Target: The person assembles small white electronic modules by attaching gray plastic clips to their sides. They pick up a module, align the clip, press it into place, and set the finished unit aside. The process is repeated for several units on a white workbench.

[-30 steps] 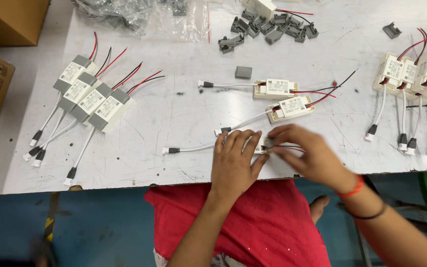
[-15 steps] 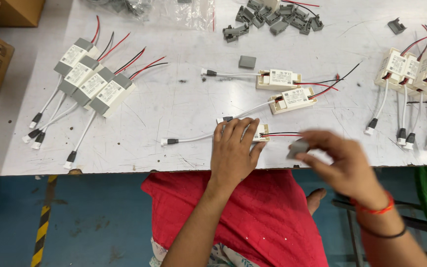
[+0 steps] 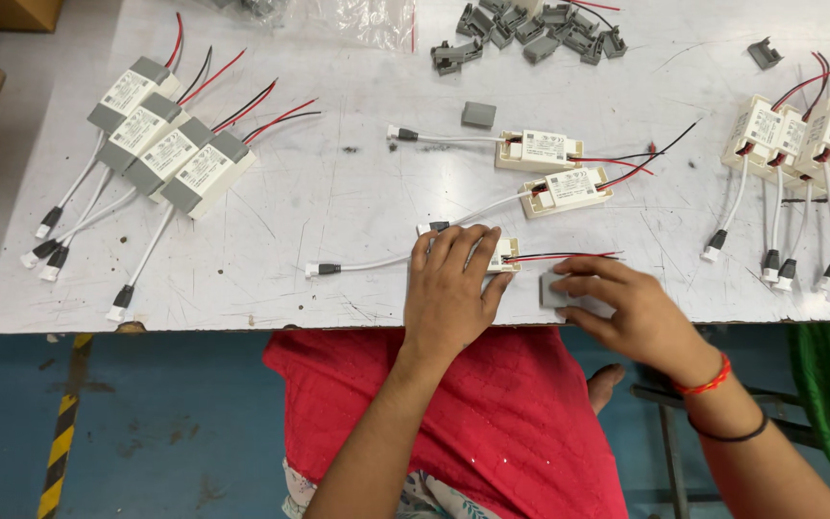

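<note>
The left hand (image 3: pixel 451 288) lies flat over a small white driver module (image 3: pixel 503 255) at the table's (image 3: pixel 338 202) near edge, fingers spread and pressing it down rather than gripping; only the module's right end shows past the fingertips, with red and black leads (image 3: pixel 569 256) running off toward 3 o'clock and a white cable with a dark plug (image 3: pixel 324 269) trailing toward 9 o'clock. The right hand (image 3: pixel 617 303), at 3 o'clock from the module, pinches a small grey end cap (image 3: pixel 554 288) between thumb and fingers, just short of the module's open end. To seat it well, I judge the cap wants squaring to the casing with the leads kept clear of the joint, while the left hand pins the body so it cannot slide. At 12 o'clock two more open modules (image 3: pixel 549 168) lie side by side; a pile of grey caps (image 3: pixel 540 34) sits beyond, capped modules (image 3: pixel 170 154) at 10 o'clock and uncapped ones (image 3: pixel 804 130) at 2 o'clock.
</note>
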A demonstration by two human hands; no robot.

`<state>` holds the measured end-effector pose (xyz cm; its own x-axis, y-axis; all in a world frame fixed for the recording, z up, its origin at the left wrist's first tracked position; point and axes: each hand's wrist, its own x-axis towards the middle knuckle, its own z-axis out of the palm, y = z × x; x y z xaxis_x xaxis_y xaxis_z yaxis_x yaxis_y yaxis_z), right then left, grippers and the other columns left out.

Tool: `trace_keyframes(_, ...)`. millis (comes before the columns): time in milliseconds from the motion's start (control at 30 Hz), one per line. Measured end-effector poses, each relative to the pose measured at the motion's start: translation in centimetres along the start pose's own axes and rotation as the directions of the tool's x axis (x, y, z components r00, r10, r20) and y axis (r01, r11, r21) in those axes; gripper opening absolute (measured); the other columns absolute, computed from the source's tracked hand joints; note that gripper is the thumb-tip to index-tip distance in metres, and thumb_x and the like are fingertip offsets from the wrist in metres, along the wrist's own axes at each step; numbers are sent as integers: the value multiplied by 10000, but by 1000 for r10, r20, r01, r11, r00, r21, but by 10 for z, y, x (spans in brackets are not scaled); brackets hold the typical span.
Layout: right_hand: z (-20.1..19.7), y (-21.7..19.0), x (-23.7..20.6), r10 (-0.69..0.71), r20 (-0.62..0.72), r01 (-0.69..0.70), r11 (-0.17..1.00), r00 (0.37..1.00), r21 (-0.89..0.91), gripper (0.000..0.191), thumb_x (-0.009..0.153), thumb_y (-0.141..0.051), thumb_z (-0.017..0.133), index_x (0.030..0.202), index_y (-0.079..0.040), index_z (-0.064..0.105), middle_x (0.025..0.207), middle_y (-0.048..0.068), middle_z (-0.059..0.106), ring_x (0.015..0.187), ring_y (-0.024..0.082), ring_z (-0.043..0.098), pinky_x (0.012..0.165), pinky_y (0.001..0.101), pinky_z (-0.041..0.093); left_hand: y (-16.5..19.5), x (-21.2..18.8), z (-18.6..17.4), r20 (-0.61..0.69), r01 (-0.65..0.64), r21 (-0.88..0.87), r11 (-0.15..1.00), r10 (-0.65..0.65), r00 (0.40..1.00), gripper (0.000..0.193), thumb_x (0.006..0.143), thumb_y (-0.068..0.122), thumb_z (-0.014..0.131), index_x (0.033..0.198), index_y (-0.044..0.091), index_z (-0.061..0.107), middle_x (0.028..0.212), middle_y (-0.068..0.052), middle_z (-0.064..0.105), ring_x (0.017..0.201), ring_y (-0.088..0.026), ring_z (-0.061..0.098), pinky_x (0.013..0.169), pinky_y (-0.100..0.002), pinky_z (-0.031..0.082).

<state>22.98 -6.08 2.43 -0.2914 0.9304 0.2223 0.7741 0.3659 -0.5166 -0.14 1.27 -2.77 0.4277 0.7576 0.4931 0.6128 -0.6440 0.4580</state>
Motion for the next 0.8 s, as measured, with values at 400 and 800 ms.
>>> trace_keyframes(400,36,-2,42,60,-177,2,943,982,332,258,809,-4,783,1058,-38,726,1327,113,688,1112,242,730,925,333,612,-1,0,-4,47,-19,-35,999,21,999,576,843,315,801,1336,65,638,1304,-53,628,1254,-238,550,1124,-475,364)
trace_keyframes(800,31,13,32,-8,-130,45,959,991,278,212,848,-13,755,1049,-53,700,1310,107,684,1107,231,703,899,324,592,-10,9,-4,149,12,-126,992,7,989,583,834,438,778,1322,132,688,1227,-50,700,1094,-252,611,961,-412,476)
